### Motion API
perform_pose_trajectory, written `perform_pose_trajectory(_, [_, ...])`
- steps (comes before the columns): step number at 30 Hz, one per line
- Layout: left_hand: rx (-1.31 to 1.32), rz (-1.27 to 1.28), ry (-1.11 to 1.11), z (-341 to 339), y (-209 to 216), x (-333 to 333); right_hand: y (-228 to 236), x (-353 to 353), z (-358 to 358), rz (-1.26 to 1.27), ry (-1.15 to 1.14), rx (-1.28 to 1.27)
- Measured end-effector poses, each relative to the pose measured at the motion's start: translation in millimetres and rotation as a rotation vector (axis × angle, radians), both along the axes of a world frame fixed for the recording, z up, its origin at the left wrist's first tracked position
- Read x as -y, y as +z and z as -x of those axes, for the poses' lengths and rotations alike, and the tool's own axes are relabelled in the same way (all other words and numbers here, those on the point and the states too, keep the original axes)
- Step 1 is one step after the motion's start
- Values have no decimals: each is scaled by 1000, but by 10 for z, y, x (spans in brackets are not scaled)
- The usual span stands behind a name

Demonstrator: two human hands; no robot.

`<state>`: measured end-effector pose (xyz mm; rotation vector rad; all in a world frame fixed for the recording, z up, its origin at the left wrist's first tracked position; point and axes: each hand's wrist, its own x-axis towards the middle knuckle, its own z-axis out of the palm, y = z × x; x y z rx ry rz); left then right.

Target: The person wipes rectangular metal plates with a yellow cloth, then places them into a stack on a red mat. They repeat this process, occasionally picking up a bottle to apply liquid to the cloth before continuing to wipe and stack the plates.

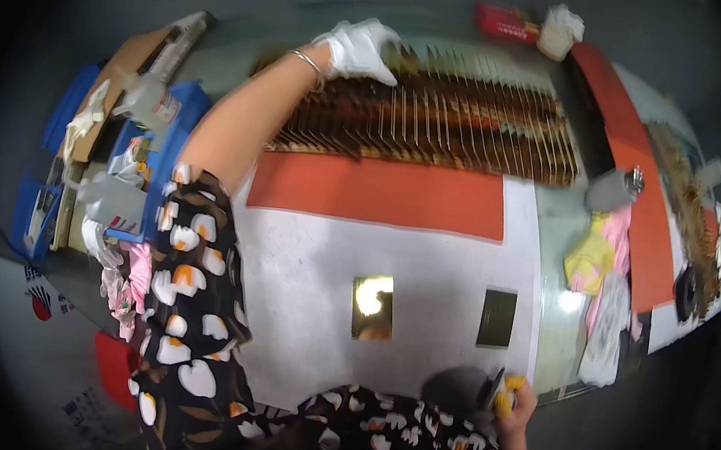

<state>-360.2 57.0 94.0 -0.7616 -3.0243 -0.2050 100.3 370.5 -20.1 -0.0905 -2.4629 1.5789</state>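
My left hand (360, 50), in a white glove and blurred by motion, reaches over the far left part of a long row of thin upright plates (427, 123). Its thumb and fingers are spread apart at the tops of the plates, and I make out nothing held in them. Near the front edge, my right hand (518, 407) has yellow covers on its fingertips. These fingers close on a thin dark blade-like piece (493, 389), seen nearly edge-on. On the white sheet (301, 306) lie a shiny rectangular plate (372, 309) reflecting light and a dark rectangular plate (497, 318).
An orange-red strip (381, 194) lies before the row. Blue trays (182, 112) with squeeze bottles (111, 201) stand left. At right are a metal-topped bottle (611, 190), pink and yellow cloths (592, 256) and another orange strip (634, 182). A red box (507, 22) lies at the back.
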Motion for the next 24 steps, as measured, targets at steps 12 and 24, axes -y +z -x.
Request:
perform_pose_trajectory(12, [-16, -288, 45, -279, 138, 375, 209, -78, 52, 633, 3, 237])
perform_pose_trajectory(24, [130, -314, -333, -3042, -782, -1698, 54, -476, 60, 337, 42, -46])
